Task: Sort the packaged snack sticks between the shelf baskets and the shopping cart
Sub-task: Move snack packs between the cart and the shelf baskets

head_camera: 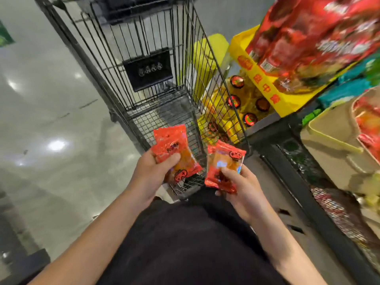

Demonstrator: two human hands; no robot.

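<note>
My left hand (153, 171) grips a red snack packet (174, 147) with an orange stick showing through its clear window; it looks like two packets stacked. My right hand (244, 190) holds another red snack packet (224, 165), thumb pressed on its front. Both packets hover over the near end of the black wire shopping cart (144, 58), whose basket looks bare. A beige shelf basket (329, 132) with red packets in it sits at the right edge.
The shelf unit (298, 182) runs along the right. A yellow display box (265, 83) holds large red bags (304, 38). Yellow packs with red round labels (234, 101) lie below it. Glossy grey floor (51, 120) spreads to the left.
</note>
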